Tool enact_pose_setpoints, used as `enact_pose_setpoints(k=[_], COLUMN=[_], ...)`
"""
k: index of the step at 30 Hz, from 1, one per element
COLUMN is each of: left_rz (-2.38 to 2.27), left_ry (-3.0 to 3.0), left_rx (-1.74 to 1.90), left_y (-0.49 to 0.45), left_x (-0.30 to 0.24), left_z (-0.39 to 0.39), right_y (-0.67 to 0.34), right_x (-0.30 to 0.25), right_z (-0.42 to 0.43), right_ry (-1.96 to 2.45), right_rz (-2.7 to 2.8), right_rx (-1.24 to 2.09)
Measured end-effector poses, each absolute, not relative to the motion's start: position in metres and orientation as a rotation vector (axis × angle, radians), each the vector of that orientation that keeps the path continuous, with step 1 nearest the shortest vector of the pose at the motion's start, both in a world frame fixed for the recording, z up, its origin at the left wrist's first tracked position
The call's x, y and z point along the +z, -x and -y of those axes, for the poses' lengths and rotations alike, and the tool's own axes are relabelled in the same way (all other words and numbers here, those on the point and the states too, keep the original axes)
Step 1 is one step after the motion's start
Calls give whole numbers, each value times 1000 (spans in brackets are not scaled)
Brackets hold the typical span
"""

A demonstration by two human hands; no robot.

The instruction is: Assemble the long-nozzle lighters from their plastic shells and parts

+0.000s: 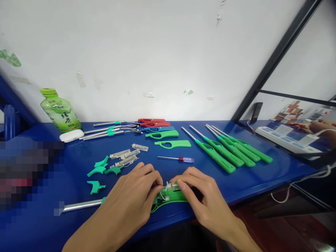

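At the table's front edge lies a green long-necked lighter (172, 196) with its casing open and its metal tube (81, 205) pointing left. My left hand (133, 196) is closed over its middle, thumb and forefinger pinched beside a white wire; whatever is between the fingertips is hidden. My right hand (203, 197) grips a clear fuel tank (172, 185) at the lighter's handle end, thumb in front and fingers behind. Teal triggers (96, 187) and several clear tanks (127, 160) lie beyond my left hand.
A screwdriver (186, 160) lies just beyond my hands. Several assembled green lighters (214, 155) rest at right. Farther back are coloured casing halves (181, 144) and metal tubes (105, 133). A tea bottle (61, 112) and white case (71, 135) stand left; a power strip (286, 140) is right.
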State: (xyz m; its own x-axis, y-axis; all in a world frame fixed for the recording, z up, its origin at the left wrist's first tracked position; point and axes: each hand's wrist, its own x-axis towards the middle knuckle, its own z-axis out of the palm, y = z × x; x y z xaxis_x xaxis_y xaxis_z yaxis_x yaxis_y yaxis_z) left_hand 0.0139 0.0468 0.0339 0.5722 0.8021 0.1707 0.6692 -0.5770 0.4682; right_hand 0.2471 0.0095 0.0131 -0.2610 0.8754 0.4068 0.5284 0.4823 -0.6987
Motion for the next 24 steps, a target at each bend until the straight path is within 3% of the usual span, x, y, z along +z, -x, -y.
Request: enact_pose_setpoints(k=[24], left_rz=[-1171], left_ry=[-2465], left_rx=[520], left_y=[-15], left_x=[33], left_z=[-50], right_y=[-249], right_x=[13], right_z=[-8], right_ry=[1156], right_rz=[1942], right_rx=[582])
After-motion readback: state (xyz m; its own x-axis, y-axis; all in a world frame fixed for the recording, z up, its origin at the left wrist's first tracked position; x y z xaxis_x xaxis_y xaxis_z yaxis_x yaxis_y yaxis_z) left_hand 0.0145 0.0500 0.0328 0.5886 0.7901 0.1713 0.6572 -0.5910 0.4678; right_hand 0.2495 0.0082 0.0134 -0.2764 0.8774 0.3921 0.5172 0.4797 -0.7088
